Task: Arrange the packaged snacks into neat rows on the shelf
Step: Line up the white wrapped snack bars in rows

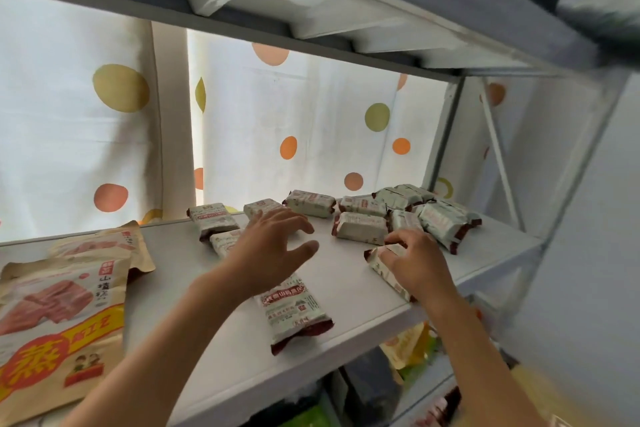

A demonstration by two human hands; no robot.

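Head view, the only one: the white shelf point(346, 274) runs across the middle of the frame, with small green-and-white snack packs scattered on it. There's a loose pile point(429, 215) at centre right, a few singles along the back edge, and one longer pack point(294, 308) lying near the front, lower centre. The left hand point(270, 253) hovers with fingers spread and relaxed, holding nothing, right over one small pack point(225, 241). The right hand point(420, 263) has its fingers curled on a tilted pack point(384, 267) near the shelf's front edge.

These look like light foil wrappers — crinkly, a bit slick, probably with something soft or crumbly inside, so I'd go easy on squeezing. Best bet is pinching across the long sides, not the crimped dark-red ends. They'd likely slide fine on that smooth shelf too — nudging into rows could work.

Two big kraft-paper bags point(59, 315) sit lower left.
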